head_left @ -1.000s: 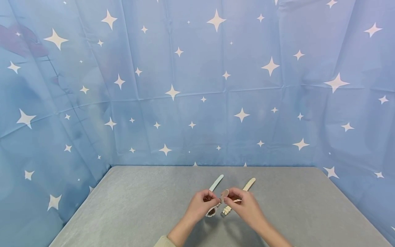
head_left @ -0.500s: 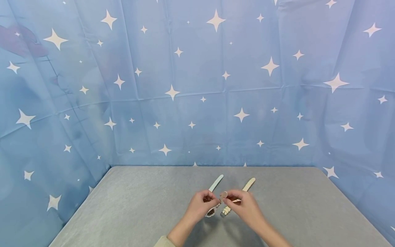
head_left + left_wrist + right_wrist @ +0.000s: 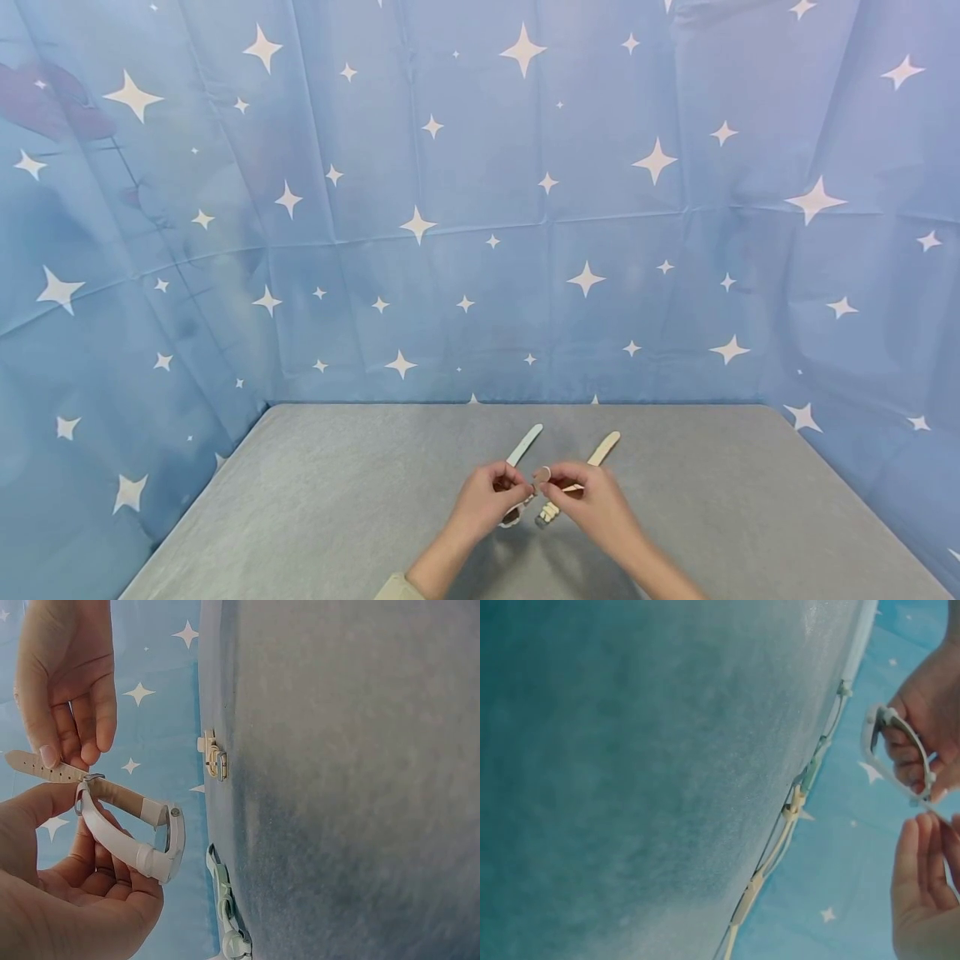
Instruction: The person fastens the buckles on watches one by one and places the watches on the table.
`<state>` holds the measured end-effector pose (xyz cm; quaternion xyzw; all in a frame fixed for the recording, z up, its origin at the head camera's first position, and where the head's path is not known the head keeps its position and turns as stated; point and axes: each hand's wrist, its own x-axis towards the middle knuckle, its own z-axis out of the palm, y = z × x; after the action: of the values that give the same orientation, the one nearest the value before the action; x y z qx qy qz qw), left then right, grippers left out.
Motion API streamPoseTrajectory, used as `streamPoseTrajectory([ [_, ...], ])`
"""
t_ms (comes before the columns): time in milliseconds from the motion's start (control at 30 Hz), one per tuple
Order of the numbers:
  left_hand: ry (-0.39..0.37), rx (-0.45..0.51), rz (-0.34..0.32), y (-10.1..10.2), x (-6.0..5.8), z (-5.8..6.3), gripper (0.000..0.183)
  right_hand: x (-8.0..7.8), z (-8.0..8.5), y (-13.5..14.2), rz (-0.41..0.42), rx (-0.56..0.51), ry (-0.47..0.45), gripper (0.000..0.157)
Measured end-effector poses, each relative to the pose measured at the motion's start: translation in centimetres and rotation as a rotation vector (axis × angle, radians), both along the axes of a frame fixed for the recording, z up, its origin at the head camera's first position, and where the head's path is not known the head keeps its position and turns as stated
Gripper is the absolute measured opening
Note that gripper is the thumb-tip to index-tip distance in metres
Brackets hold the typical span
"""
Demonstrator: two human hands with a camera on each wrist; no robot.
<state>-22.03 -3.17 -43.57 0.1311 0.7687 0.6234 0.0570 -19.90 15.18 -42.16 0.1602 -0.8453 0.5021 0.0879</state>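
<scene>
Both hands hold a white wristwatch (image 3: 116, 832) above the table, its strap bent into a loop. My left hand (image 3: 483, 502) pinches it beside the metal buckle (image 3: 93, 778), with the fingers curled beneath. Through that buckle runs the strap's holed end (image 3: 30, 765), its beige underside showing. My right hand (image 3: 600, 504) pinches this end between thumb and fingers. In the left wrist view the watch case (image 3: 176, 841) hangs on the side away from the right hand. The right wrist view catches the loop from the side, with both hands at its edge.
Two more watches lie on the grey table (image 3: 337, 483), partly hidden behind the hands: a mint-green watch (image 3: 525, 445) on the left and a cream watch (image 3: 605, 447) on the right. A blue curtain with white stars (image 3: 480, 167) stands behind the table.
The strap's free end has shifted slightly left and down, and less of its tip shows above the right hand's fingers. The hands themselves stay nearly still.
</scene>
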Motion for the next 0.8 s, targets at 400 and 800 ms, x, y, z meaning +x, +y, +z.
streamPoseTrajectory([
  [400, 0.047, -0.049, 0.054, 0.12, 0.28, 0.47, 0.021, -0.06, 0.07, 0.26, 0.004, -0.038, 0.018, 0.011],
  [800, 0.057, -0.085, 0.057, 0.14, 0.55, 0.91, 0.015, 0.01, 0.06, 0.33, -0.01, -0.01, 0.03, 0.012],
])
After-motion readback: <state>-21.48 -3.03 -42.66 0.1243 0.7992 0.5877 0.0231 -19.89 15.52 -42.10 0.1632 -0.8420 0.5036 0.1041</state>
